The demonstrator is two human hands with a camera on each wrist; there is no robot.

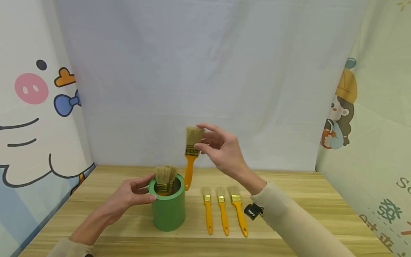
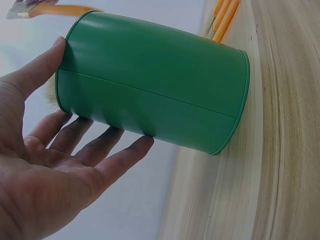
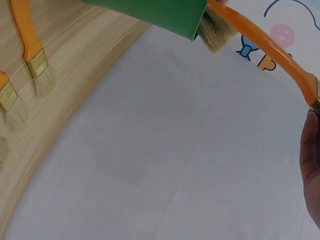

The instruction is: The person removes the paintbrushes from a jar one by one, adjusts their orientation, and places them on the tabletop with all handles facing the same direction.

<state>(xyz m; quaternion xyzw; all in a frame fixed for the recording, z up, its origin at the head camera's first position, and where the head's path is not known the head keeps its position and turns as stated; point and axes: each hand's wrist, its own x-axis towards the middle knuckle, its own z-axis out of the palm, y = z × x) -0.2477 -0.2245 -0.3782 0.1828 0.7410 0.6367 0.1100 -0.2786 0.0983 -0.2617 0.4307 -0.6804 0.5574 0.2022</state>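
Observation:
A green can [image 1: 168,210] stands upright on the table with paintbrushes [image 1: 163,176] in it, bristles up. My left hand [image 1: 136,191] grips the can near its rim; in the left wrist view the thumb is on one side and the fingers [image 2: 102,146] on the other. Above and just right of the can, my right hand [image 1: 221,148] pinches a paintbrush [image 1: 189,167] by its bristle end, with the orange handle hanging down beside the rim. In the right wrist view only part of this hand [image 3: 311,165] shows at the edge.
Three paintbrushes lie in a row right of the can: one [image 1: 208,212], a middle one [image 1: 222,212] and a wider one [image 1: 238,212]. The wooden table [image 1: 289,203] ends at a pale cloth backdrop [image 1: 257,89], with printed cloths at both sides.

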